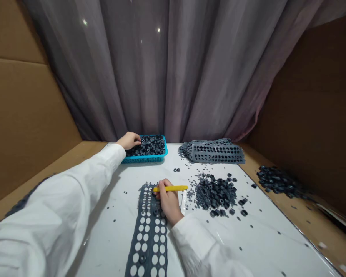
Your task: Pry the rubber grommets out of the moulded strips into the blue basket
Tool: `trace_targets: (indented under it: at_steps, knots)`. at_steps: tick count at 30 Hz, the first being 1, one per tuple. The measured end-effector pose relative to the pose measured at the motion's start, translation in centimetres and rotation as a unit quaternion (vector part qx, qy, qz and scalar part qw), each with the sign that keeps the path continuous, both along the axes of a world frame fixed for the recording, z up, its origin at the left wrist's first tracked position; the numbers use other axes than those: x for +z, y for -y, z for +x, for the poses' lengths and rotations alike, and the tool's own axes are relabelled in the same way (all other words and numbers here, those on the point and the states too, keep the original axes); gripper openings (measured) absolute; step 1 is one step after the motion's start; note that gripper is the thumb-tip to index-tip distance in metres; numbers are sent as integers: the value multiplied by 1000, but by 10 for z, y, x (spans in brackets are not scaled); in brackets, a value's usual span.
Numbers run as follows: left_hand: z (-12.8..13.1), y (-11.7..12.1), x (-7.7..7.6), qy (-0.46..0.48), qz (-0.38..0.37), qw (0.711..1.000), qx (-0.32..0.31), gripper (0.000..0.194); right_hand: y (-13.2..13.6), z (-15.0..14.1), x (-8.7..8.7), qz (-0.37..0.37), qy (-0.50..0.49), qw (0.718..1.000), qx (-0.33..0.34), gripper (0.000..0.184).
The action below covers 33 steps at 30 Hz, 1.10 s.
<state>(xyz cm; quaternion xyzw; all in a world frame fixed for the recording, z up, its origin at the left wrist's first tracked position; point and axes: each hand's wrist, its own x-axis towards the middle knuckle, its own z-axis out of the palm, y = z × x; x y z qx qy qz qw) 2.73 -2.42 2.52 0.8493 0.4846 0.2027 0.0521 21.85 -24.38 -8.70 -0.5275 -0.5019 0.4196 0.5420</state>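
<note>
My left hand [129,141] reaches over the left side of a blue basket [144,159]. Its fingers are curled down at the small black ring-shaped rubber parts [152,145] inside; whether one is pinched is hidden. My right hand [169,199] is closed around a slim yellow pen-like tool [173,188], which lies crosswise with one end pointing right. Under that hand is a dark rubber sheet [150,238] with rows of round holes. One loose black ring [142,259] rests on its lower part, and another [156,212] sits beside my right hand.
A heap of black rubber parts [217,192] and scattered bits lie right of the sheet. Stacked perforated sheets [216,151] stand behind. More black pieces [276,181] lie off the white table's [265,234] right edge. Cardboard walls [25,104] and a grey curtain [184,69] enclose the space.
</note>
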Motion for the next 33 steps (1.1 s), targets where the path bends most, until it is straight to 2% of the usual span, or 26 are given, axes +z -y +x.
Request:
trace_targets:
  at_steps: [6, 17, 22, 26, 29, 33]
  knots:
    - [9, 2, -14, -29, 0, 999, -38, 16, 0, -1, 1, -6, -27, 1000, 1, 32]
    - [-13, 10, -12, -21, 43, 999, -16, 28, -1, 0, -1, -4, -74, 997, -11, 35]
    - [-23, 9, -19, 17, 65, 998, -15, 31, -3, 0, -3, -2, -94, 996, -8, 37]
    - [-37, 7, -25, 39, 89, 995, 14, 32, -3, 0, -4, 1, -106, 994, -1, 39]
    - [-46, 8, -26, 37, 107, 993, 40, 31, -2, 2, 2, 0, -107, 994, -2, 39]
    - [-54, 15, -23, 6, 129, 989, 68, 24, 0, 6, 28, 15, -87, 996, -6, 35]
